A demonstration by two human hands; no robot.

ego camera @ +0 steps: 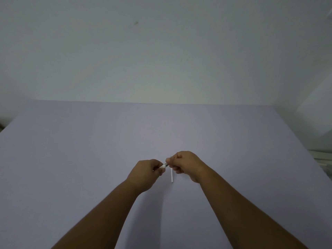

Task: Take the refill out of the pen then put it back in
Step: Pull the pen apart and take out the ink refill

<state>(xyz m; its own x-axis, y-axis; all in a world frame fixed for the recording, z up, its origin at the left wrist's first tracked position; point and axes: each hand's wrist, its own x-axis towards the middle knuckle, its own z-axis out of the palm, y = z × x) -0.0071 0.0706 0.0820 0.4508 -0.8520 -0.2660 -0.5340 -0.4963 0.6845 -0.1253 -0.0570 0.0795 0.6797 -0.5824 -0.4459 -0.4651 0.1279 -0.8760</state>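
Observation:
Both hands meet above the lilac table [89,159]. My left hand [145,174] is closed around a white pen barrel [163,166], of which only the short end with a silver tip piece shows. My right hand [186,165] pinches that silver end with its fingertips. A thin white rod [172,175], the refill or another pen part, lies on the table just below the hands, pointing toward me. Most of the pen is hidden inside the fists.
A plain pale wall [161,51] rises behind the table's far edge. At the right edge of view sit blurred white objects [321,155] beside the table.

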